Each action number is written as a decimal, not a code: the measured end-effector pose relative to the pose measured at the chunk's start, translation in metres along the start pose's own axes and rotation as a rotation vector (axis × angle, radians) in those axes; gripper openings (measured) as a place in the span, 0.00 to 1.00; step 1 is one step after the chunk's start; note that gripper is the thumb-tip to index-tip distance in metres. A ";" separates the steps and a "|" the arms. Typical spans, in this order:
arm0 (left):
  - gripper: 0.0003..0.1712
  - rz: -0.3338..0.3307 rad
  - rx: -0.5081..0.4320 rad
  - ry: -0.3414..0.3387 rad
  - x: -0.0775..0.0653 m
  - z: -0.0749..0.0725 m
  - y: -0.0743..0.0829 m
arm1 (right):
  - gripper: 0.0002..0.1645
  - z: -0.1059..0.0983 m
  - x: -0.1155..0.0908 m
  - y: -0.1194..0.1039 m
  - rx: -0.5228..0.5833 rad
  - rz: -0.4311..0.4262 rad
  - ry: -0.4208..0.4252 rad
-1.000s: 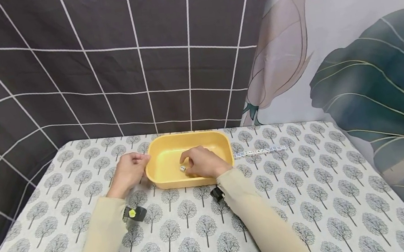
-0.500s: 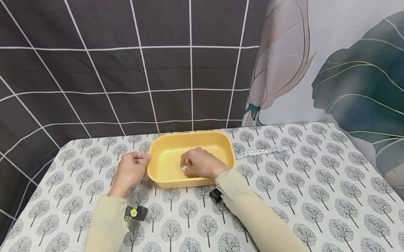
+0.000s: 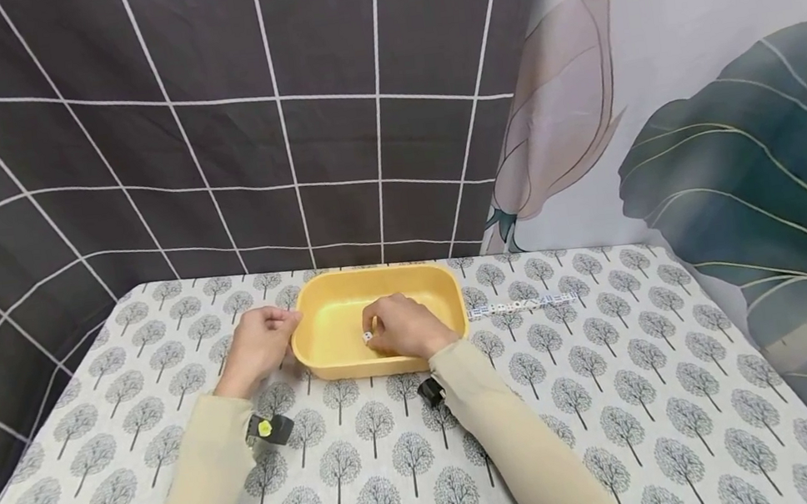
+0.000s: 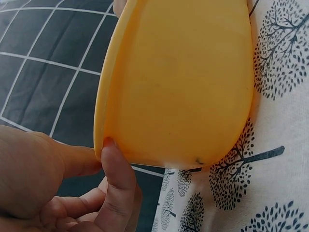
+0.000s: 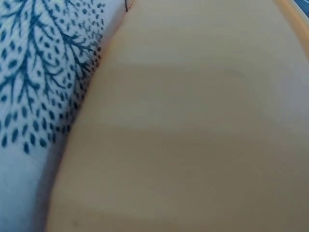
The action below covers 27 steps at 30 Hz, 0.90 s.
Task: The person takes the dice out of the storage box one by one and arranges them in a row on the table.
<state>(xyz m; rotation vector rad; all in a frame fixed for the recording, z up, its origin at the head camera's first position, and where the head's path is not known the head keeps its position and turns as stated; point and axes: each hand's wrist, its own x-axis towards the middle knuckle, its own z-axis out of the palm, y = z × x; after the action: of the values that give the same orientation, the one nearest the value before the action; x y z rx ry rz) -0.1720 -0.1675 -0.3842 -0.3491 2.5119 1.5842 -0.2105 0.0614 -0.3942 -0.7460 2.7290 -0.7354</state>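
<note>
A yellow rectangular tub (image 3: 335, 370) with rounded corners stands toward the back of the table. At its left end my left hand (image 3: 258, 343) pinches the rim between thumb and finger; the left wrist view shows a fingertip (image 4: 110, 145) against the tub's wall (image 4: 174, 87). Inside the tub is my right hand (image 3: 403, 325), its fingers curled and pointing left. It pinches a small white die (image 3: 367, 337) with dark dots, low over the tub's floor. In the right wrist view the tub's near wall (image 5: 183, 145) fills most of the picture and hides the right hand.
Right of the tub lies a narrow row of small white pieces (image 3: 523, 304) with blue and red marks. A tree-print cloth (image 3: 373, 499) covers the table. Dark gridded fabric (image 3: 208, 141) hangs behind, and a flower-print curtain (image 3: 703, 165) on the right.
The die has shifted slightly between my right fingertips and shows a different patch of dots. My left hand has stayed at the tub's rim.
</note>
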 end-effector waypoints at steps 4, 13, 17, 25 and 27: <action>0.20 -0.008 0.000 -0.007 0.000 0.000 0.000 | 0.06 -0.006 -0.003 -0.002 -0.014 -0.005 0.010; 0.20 0.016 0.028 0.004 -0.001 -0.001 0.001 | 0.09 -0.018 -0.009 0.000 -0.029 -0.012 0.048; 0.20 0.024 0.030 0.004 -0.001 -0.001 0.000 | 0.09 -0.023 -0.012 0.001 -0.017 -0.026 0.047; 0.20 0.018 0.014 -0.008 0.000 -0.001 0.000 | 0.08 -0.037 -0.014 0.007 -0.037 -0.080 0.056; 0.20 0.015 0.015 -0.010 0.000 -0.001 -0.001 | 0.07 -0.040 -0.015 0.009 -0.043 -0.086 0.064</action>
<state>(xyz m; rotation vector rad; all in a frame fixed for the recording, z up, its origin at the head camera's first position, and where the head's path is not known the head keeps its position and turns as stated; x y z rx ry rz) -0.1722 -0.1690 -0.3845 -0.3208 2.5237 1.5672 -0.2142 0.0921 -0.3636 -0.8690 2.7931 -0.7333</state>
